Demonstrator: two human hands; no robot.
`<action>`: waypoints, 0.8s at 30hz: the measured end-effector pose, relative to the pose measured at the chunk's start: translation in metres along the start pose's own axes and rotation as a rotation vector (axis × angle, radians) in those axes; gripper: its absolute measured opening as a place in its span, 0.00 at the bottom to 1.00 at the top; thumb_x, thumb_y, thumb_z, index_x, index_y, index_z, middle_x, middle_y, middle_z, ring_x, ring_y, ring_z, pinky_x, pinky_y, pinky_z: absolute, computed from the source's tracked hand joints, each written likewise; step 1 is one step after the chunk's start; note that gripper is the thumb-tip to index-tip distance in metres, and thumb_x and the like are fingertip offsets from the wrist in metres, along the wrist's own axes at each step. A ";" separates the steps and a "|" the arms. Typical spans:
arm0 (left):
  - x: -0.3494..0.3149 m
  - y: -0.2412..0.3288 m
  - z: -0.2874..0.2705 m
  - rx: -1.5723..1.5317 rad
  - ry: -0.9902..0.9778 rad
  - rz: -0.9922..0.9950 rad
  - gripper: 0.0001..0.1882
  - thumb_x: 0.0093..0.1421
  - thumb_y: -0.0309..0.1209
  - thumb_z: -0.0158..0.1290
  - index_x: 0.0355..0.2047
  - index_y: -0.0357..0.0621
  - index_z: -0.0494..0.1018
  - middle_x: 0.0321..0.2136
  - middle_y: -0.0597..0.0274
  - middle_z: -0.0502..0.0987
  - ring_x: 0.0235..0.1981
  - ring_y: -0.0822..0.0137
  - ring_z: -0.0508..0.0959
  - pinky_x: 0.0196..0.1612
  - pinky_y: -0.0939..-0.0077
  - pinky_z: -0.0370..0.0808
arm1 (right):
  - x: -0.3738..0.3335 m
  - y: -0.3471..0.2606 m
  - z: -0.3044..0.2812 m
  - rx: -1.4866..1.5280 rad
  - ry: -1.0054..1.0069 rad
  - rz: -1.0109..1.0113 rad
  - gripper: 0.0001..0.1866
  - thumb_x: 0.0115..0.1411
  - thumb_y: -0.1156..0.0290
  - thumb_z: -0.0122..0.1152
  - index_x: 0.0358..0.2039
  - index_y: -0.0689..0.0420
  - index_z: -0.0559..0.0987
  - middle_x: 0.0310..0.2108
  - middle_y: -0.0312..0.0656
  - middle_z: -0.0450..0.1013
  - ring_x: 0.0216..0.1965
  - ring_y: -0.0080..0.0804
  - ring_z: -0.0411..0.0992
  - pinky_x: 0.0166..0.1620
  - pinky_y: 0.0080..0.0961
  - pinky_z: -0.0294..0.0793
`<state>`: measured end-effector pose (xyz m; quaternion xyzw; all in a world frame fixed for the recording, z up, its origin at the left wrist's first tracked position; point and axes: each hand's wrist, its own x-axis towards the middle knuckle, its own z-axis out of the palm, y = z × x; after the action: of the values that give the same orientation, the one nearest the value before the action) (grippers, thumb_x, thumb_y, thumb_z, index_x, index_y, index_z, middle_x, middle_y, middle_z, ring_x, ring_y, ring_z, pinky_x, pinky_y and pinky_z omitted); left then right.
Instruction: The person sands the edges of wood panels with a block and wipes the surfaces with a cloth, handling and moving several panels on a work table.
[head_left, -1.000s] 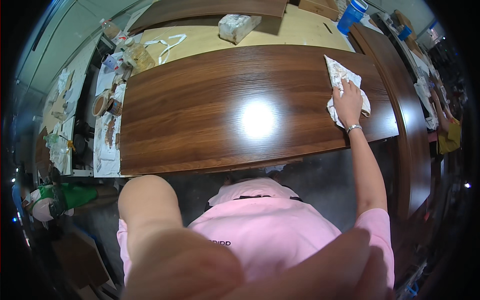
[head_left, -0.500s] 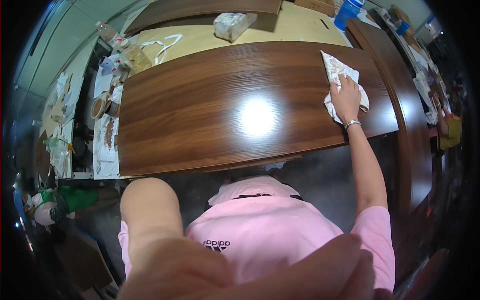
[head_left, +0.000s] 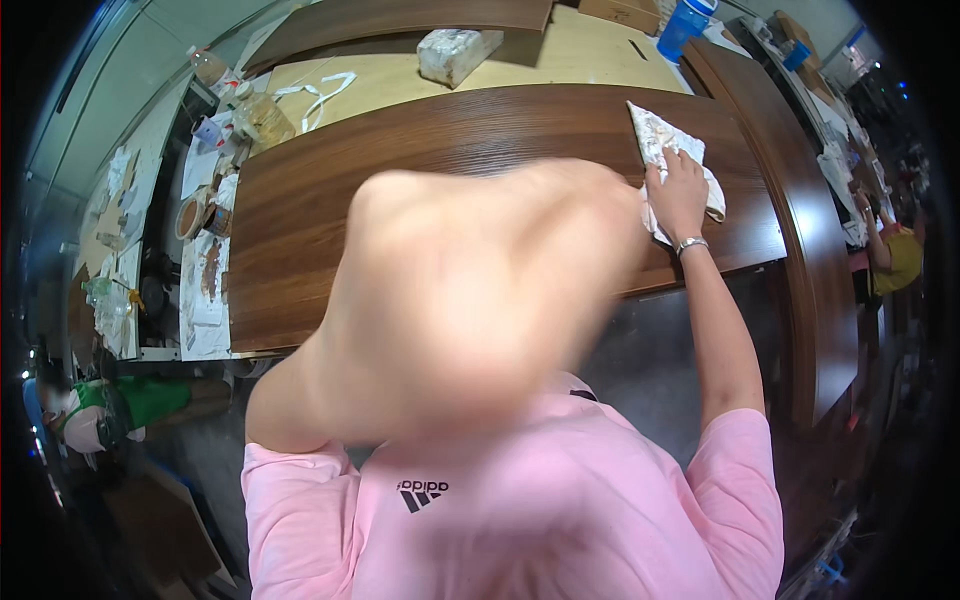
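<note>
My right hand (head_left: pixel 678 200), with a bracelet at the wrist, presses on a folded white cloth (head_left: pixel 655 133) with brown stains. Its fingers bend over the cloth, which lies at the right side of a glossy dark brown wood-grain panel (head_left: pixel 300 215). Close to the camera, my left hand (head_left: pixel 560 250) is raised over the middle of that panel and hides much of it. Motion blur smears its fingers, so their pose cannot be made out.
Brown boards (head_left: pixel 740 120) stand along the right. Behind the panel, a wrapped block (head_left: pixel 458 58) rests on a yellow board (head_left: pixel 590 55) near a blue bottle (head_left: pixel 686 28). Bottles and an open tin (head_left: pixel 192 215) crowd the left. People work at both sides.
My left hand has swung up and forward from low near my chest to over the panel. My right hand stays on the cloth, and the view has shifted slightly.
</note>
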<state>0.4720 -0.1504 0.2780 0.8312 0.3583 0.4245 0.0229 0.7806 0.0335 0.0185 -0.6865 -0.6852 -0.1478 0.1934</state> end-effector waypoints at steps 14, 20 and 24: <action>-0.062 -0.220 0.132 0.214 -0.184 -0.335 0.21 0.62 0.36 0.56 0.53 0.42 0.74 0.51 0.48 0.77 0.53 0.52 0.76 0.56 0.62 0.71 | -0.116 -0.129 -0.084 0.371 -0.130 -0.390 0.29 0.54 0.59 0.64 0.56 0.56 0.74 0.60 0.52 0.66 0.63 0.53 0.62 0.62 0.58 0.59; -0.084 -0.231 0.170 0.462 -0.316 -0.275 0.24 0.67 0.41 0.49 0.60 0.44 0.69 0.63 0.47 0.65 0.64 0.48 0.63 0.66 0.53 0.57 | -0.136 -0.043 -0.088 0.293 -0.027 -0.354 0.26 0.52 0.60 0.65 0.52 0.54 0.77 0.58 0.47 0.70 0.63 0.51 0.64 0.64 0.57 0.59; -0.082 -0.228 0.172 0.442 -0.308 -0.270 0.24 0.67 0.40 0.48 0.60 0.44 0.69 0.63 0.47 0.66 0.64 0.48 0.63 0.66 0.54 0.58 | -0.119 0.131 -0.068 0.236 0.130 0.194 0.18 0.65 0.66 0.51 0.53 0.59 0.76 0.55 0.52 0.72 0.61 0.51 0.65 0.65 0.41 0.60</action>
<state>0.4336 0.0143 0.0338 0.8154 0.5417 0.1985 -0.0481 0.9132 -0.1013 0.0145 -0.7111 -0.6141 -0.0912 0.3300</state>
